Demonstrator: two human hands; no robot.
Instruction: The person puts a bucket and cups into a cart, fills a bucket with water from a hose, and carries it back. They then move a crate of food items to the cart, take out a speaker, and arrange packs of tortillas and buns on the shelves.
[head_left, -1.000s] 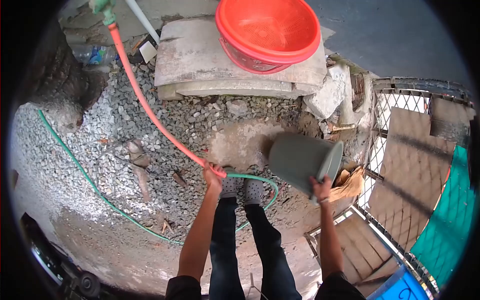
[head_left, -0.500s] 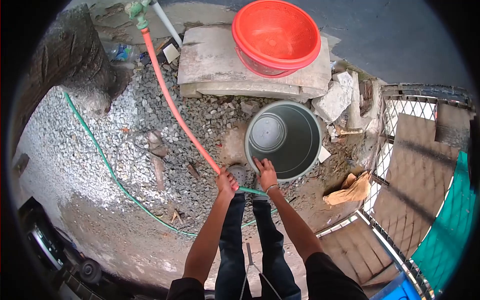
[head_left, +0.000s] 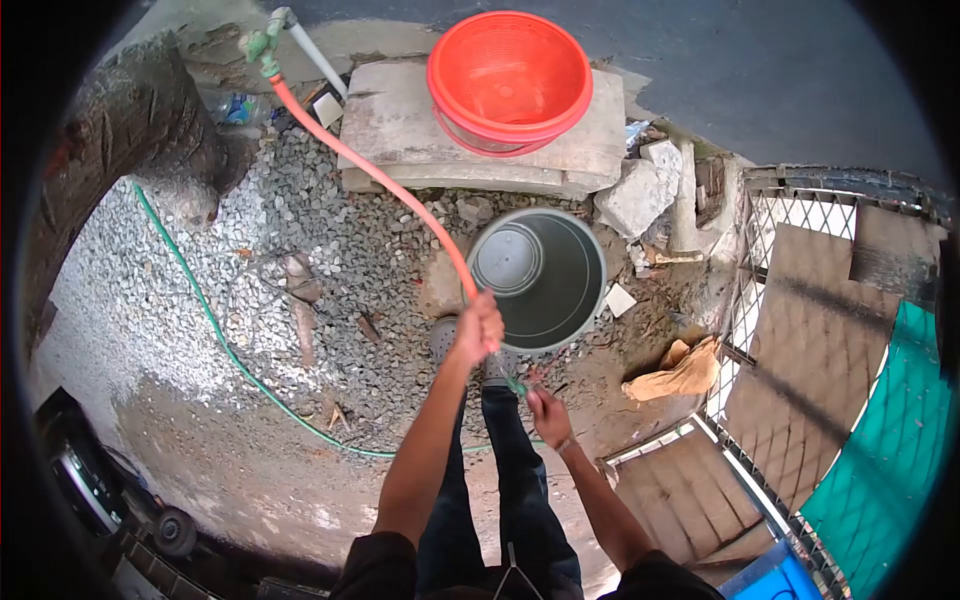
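My left hand [head_left: 480, 328] is closed around the lower end of an orange hose [head_left: 400, 190], in front of the grey-green bucket [head_left: 560, 310]. The hose runs up to a green tap [head_left: 262, 48] at the wall. Lower and to the right, my right hand [head_left: 547, 416] grips a green hose [head_left: 514, 384], whose end points up toward my left hand. A gap shows between the two hands. The bucket stands on the gravel just beyond my shoes, with its round bottom visible inside.
A red basin [head_left: 510, 85] rests on a concrete slab [head_left: 385, 120] by the wall. Broken concrete [head_left: 640, 195] and a tan cloth [head_left: 675, 372] lie at right, beside a metal lattice fence [head_left: 745, 300]. A tree trunk [head_left: 130, 120] leans in at left. More green hose crosses the gravel [head_left: 310, 230].
My right hand has left the bucket's near rim and pulled back toward me with the green hose. My left hand has moved up and right with the orange hose, apart from the green one.
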